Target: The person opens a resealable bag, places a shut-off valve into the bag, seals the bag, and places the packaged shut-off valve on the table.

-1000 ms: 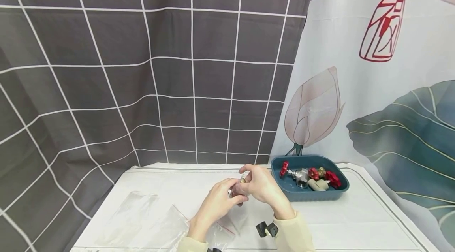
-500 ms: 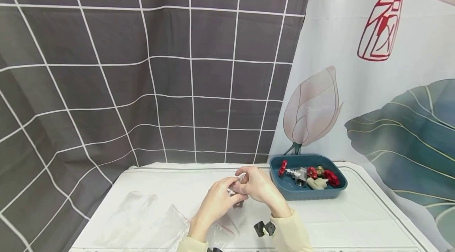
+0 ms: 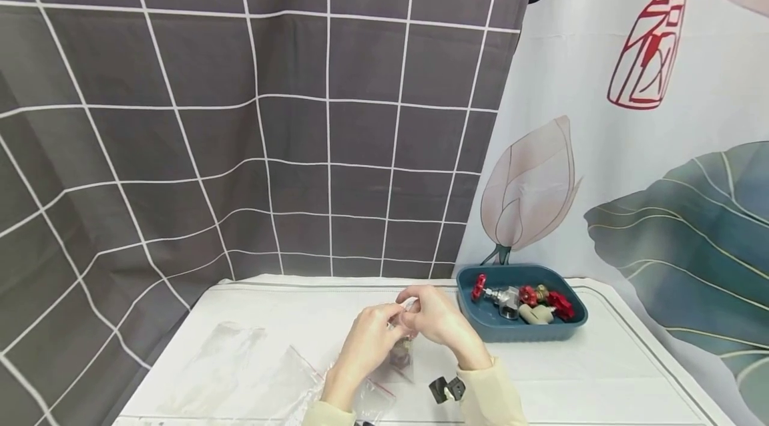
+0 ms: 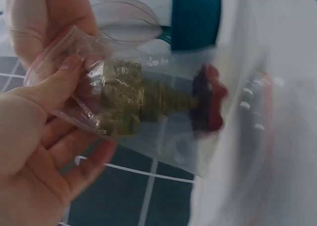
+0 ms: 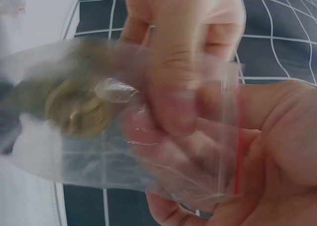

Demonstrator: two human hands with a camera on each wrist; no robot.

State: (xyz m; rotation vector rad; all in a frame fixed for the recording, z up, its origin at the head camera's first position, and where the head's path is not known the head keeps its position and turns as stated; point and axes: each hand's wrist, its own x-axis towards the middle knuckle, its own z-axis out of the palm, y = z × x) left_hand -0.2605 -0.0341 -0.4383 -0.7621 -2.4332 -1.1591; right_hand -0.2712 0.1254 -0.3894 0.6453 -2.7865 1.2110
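Note:
A brass valve with a red handwheel lies inside a clear zip bag, which hangs below both hands in the head view. My left hand pinches the bag's upper part, its thumb pressed on the film. Right at the bag's mouth, my right hand grips the edge beside the red zip strip. The right wrist view is blurred, and fingers partly cover the upper bag. In the left wrist view, part of the right hand shows behind the bag's mouth.
A blue tray at the back right holds several valves with red handwheels and a pale fitting. Flat clear bags lie on the white table, left of and under my left forearm. A grey gridded curtain hangs behind.
The valve, earlier mostly hidden between my hands, now hangs lower inside the bag. My right fingers have shifted slightly down to the bag's mouth. The tray has stayed put.

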